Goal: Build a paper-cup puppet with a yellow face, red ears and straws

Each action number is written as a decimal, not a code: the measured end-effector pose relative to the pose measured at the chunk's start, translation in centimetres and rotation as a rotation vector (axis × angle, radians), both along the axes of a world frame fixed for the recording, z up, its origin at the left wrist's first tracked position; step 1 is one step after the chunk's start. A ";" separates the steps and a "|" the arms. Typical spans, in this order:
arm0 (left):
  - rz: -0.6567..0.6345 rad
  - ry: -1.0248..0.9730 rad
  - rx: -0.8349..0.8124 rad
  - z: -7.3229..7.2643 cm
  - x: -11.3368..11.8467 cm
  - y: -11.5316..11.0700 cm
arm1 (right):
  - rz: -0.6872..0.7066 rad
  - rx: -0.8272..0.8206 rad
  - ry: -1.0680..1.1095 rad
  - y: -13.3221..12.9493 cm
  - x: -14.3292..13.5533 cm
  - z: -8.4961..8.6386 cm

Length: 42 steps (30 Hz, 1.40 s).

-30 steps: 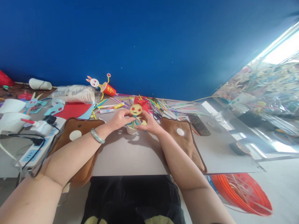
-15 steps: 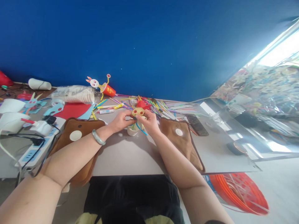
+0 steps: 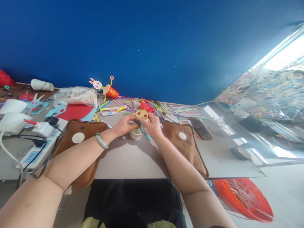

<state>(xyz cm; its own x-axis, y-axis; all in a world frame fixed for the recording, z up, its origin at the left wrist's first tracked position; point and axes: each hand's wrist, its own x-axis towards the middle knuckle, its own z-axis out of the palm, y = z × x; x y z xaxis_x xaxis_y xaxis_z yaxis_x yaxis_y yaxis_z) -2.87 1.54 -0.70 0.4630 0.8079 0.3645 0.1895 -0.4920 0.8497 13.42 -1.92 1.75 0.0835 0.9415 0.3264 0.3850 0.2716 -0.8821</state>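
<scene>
The left hand point(image 3: 125, 124) is nearly closed, thumb and forefinger pinched together at the neck of a paper figure point(image 3: 142, 114), just below its round yellow face. The right hand point(image 3: 152, 125) is curled in from the other side, its thumb against the lower edge of that face and its other fingers mostly hidden behind; it too has hold of the figure. The figure is between the two hands, its pointed red paper top point(image 3: 146, 107) rising beyond the right fingertips. A blue strip point(image 3: 145, 135) hangs down beside the right thumb, and a small white cup point(image 3: 136, 135) is directly beneath the hands (whether it rests on the table point(image 3: 133, 164) is hard to tell).

A pale bracelet point(image 3: 102, 140) circles the left wrist. Under the left forearm lies a brown pouch point(image 3: 71, 129), with a power strip point(image 3: 42, 150) farther left of it. A second brown pouch point(image 3: 186, 153) is just right of the right forearm. Beyond the left hand, a red cup point(image 3: 112, 92) tilts with a rabbit figure point(image 3: 97, 84) leaning out; beyond the right, coloured sticks point(image 3: 166, 110) lie scattered.
</scene>
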 end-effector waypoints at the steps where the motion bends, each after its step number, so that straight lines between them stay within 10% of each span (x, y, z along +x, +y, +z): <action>1: -0.001 -0.002 0.002 0.0 0.0 0.0 | -0.011 0.001 -0.007 0.0 0.0 0.0; 42: 0.038 -0.026 0.006 -0.2 0.0 -0.1 | 0.070 -0.007 0.069 0.4 0.3 -0.9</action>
<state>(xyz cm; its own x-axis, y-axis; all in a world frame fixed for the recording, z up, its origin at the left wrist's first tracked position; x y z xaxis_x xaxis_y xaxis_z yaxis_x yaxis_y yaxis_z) -2.83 1.48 -0.86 0.4223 0.8225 0.3809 0.1859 -0.4899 0.8517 13.75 -1.48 0.86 0.0391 0.9482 0.3152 0.3034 0.2893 -0.9079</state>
